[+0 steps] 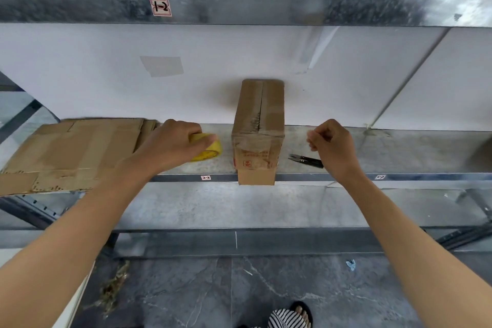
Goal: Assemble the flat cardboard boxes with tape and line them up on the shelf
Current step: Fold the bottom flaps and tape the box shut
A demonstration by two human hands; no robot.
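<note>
Beam label (pixel 160 6) reads "1-2"; left hand (pixel 170 141) grasps tape roll (pixel 210 149); right hand (pixel 332 144) clenched, seemingly empty.

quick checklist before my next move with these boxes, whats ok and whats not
1. Tape roll held: ok, left hand grips it on the shelf.
2. Right hand free: ok, curled, nothing seen in it.
3. Box top seam taped: ok.
4. Box fully on shelf: not ok, front overhangs the edge.
5. Scissors handy: ok, right of the box.
6. Flat cardboard waiting: ok, left of the roll.
</note>
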